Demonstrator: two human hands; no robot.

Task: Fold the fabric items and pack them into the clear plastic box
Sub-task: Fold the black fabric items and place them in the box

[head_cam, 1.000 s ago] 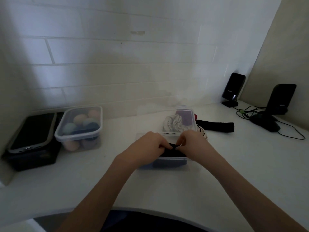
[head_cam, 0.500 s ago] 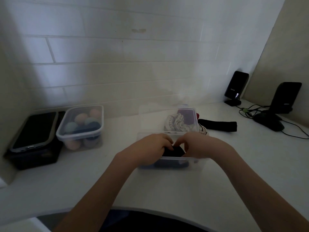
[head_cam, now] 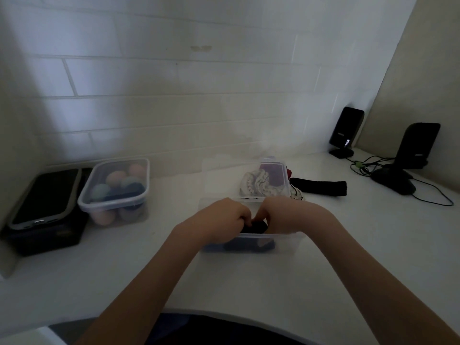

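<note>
Our left hand (head_cam: pixel 221 217) and right hand (head_cam: pixel 281 215) both grip a dark fabric (head_cam: pixel 256 227) inside the clear box (head_cam: pixel 286 242).

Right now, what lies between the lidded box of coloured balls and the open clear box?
Head view: only bare white countertop lies between them.

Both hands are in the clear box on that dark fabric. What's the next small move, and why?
Probably press the dark fabric flat, then let go: the left hand and right hand pinch it inside the clear box, and it rises above the rim.
</note>
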